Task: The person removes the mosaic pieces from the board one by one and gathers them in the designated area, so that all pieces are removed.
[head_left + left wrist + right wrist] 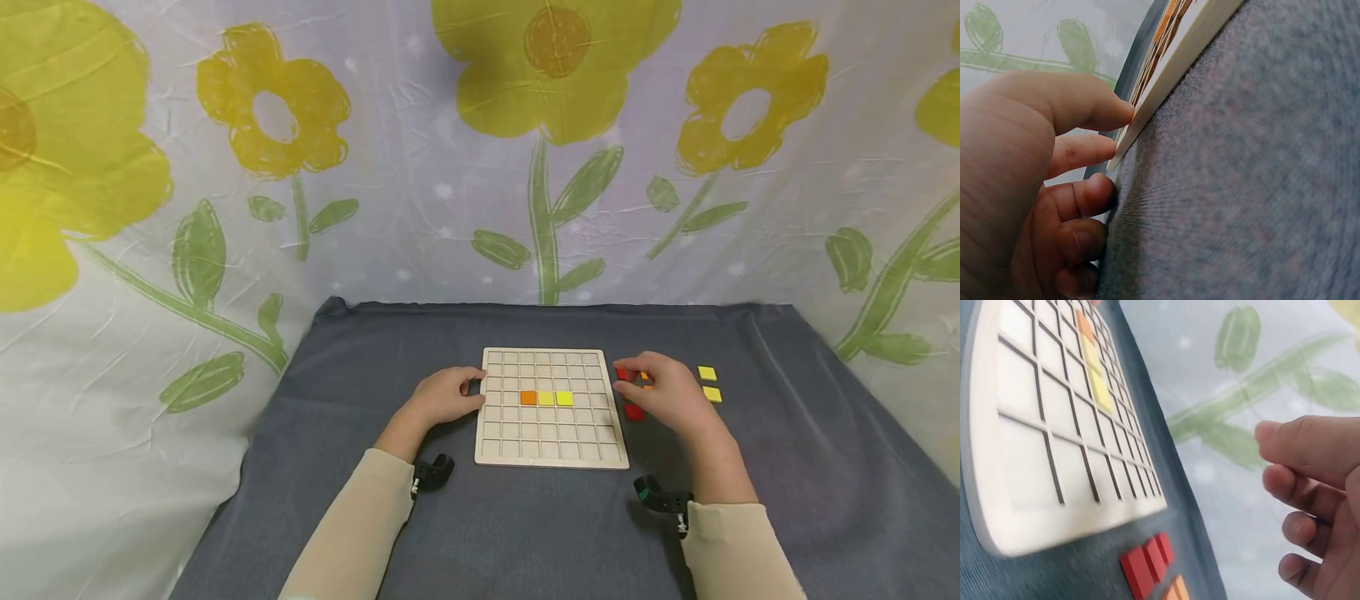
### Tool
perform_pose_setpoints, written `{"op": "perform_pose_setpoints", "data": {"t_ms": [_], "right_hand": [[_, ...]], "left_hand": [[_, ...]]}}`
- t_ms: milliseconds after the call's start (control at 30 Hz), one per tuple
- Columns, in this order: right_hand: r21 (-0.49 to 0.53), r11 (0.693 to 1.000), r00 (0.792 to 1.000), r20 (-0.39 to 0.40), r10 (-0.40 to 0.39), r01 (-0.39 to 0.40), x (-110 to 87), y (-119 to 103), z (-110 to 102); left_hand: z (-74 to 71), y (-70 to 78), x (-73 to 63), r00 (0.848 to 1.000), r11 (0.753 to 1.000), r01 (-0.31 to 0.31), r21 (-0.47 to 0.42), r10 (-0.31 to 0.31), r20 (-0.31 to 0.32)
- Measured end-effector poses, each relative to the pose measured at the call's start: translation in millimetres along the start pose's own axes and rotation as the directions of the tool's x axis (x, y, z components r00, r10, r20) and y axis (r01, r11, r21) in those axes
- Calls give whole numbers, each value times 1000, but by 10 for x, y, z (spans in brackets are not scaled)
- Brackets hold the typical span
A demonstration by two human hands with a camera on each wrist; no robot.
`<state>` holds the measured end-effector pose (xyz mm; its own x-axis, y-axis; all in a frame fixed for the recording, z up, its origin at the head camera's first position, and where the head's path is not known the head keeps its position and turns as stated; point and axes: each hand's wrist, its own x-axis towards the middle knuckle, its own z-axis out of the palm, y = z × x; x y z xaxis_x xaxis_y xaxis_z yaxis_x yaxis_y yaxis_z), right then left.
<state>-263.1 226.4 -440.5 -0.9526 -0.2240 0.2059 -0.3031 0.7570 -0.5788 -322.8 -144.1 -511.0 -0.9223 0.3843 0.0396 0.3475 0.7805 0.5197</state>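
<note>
A pale wooden grid board lies on the dark cloth, its row of one orange tile and two yellow tiles set in neighbouring squares. At the board's left edge, my left hand touches the rim with thumb and index fingertips; its other fingers curl loosely below, as the left wrist view shows. My right hand hovers beside the right edge, over loose red tiles and orange tiles. Nothing shows between its loosely bent fingers in the right wrist view. It partly hides those tiles from above.
Two loose yellow tiles lie to the right of my right hand. The grey cloth covers the table, and a flower-printed curtain hangs behind and at both sides.
</note>
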Motion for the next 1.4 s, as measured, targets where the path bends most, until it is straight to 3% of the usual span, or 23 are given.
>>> {"op": "perform_pose_setpoints", "data": {"t_ms": [267, 967, 1100, 1200, 1300, 1400], "right_hand": [[-8, 997, 994, -69, -83, 83, 72, -151, 142], [-107, 973, 972, -97, -215, 205, 154, -591, 782], [-128, 972, 978, -40, -203, 197, 156, -657, 877], [-125, 979, 986, 62, -154, 161, 164, -686, 939], [-99, 988, 981, 168, -99, 117, 171, -691, 988], [-66, 993, 973, 219, -77, 93, 176, -670, 1033]], "left_hand": [[13, 0, 11, 1000, 1000, 10, 12, -10, 7], [-15, 22, -11, 1000, 1000, 18, 14, -18, 14], [-24, 31, -12, 1000, 1000, 12, 15, -13, 9], [-25, 35, -12, 1000, 1000, 12, 16, -12, 9], [-20, 31, -10, 1000, 1000, 11, 15, -11, 11], [-11, 26, -6, 1000, 1000, 9, 19, -9, 14]]}}
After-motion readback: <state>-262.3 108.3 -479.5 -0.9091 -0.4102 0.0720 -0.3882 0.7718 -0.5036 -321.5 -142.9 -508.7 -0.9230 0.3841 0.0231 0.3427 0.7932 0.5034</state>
